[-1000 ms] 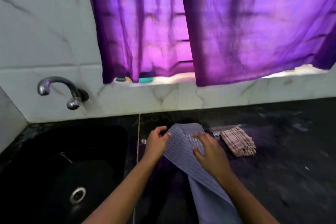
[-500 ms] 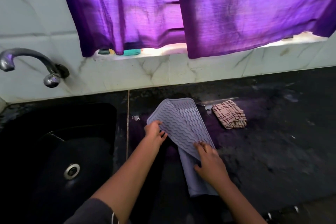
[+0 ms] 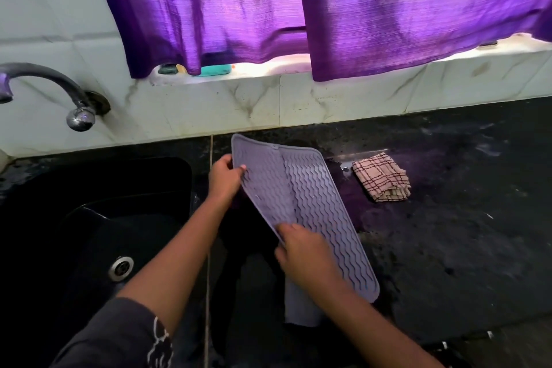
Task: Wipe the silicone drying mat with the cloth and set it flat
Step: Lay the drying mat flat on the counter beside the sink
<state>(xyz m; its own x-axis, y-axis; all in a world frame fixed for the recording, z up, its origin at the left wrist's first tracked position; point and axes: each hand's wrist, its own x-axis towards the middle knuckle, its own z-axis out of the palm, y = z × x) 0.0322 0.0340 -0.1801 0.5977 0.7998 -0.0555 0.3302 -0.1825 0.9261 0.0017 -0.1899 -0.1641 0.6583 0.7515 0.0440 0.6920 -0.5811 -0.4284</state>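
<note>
A lilac silicone drying mat (image 3: 310,206) with wavy ridges lies partly unfolded on the black counter, its left flap raised off the surface. My left hand (image 3: 224,178) pinches the mat's upper left edge. My right hand (image 3: 301,254) grips the lower left edge, with a folded part of the mat hanging below it. A checked pink and dark red cloth (image 3: 382,178) lies crumpled on the counter to the right of the mat, apart from both hands.
A black sink (image 3: 98,218) with a metal drain sits to the left, under a chrome tap (image 3: 59,92). The counter (image 3: 454,233) looks wet around the cloth. Purple curtains (image 3: 328,9) hang over the sill, where a teal soap dish (image 3: 215,70) stands.
The mat has been opened out from a narrow fold into a wider sheet. My left hand moved up its left edge and my right hand shifted down and left along it.
</note>
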